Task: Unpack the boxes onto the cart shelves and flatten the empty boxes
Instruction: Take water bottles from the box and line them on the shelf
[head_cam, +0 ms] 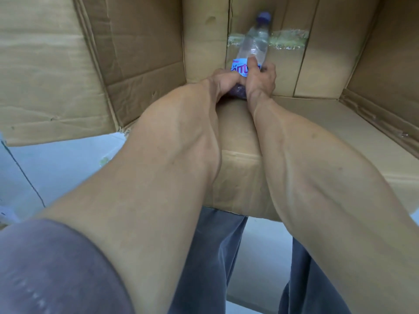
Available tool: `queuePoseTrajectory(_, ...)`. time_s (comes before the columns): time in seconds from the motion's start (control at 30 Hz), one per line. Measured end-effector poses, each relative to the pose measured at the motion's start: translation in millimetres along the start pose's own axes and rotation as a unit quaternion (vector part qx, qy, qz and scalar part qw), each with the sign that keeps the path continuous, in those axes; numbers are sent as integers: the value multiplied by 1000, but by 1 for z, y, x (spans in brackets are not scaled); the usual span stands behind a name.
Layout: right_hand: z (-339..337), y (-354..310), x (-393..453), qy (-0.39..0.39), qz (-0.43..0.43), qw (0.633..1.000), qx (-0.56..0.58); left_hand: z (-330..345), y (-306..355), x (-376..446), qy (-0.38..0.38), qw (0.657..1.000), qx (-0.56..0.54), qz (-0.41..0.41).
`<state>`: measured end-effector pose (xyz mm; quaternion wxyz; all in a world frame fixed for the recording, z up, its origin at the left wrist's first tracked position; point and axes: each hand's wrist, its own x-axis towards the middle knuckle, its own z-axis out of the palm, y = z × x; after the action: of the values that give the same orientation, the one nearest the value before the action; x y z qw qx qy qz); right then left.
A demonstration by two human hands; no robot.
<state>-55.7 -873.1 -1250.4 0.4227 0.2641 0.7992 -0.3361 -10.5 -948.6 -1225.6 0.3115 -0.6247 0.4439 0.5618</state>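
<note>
Both hands reach deep into the open cardboard box [140, 53]. The left hand [223, 81] and right hand [260, 81] grip the lower half of a clear water bottle [254, 45] (blue label, purple cap), which points away from the person, over the box's floor.

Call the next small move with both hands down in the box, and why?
Probably lift the bottle up out of the cardboard box. Both the left hand and right hand already grip its lower end, and no other item shows inside.
</note>
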Motion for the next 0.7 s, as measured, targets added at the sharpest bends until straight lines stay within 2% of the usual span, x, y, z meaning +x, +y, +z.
queuePoseTrajectory(0.13,-10,-10,-2,4,4,1000,-7,-2,12,-25,-31,999,-37,-18)
queuePoseTrajectory(0.3,-25,-21,-27,-23,52,998,-13,-9,21,-44,84,994,-63,-33)
queuePoseTrajectory(0.47,-43,-40,-67,-64,97,993,23,-12,35,-95,41,991,-118,-39)
queuePoseTrajectory(0.7,-84,-86,-123,-89,120,986,70,-27,54,-170,-36,993,-102,-47)
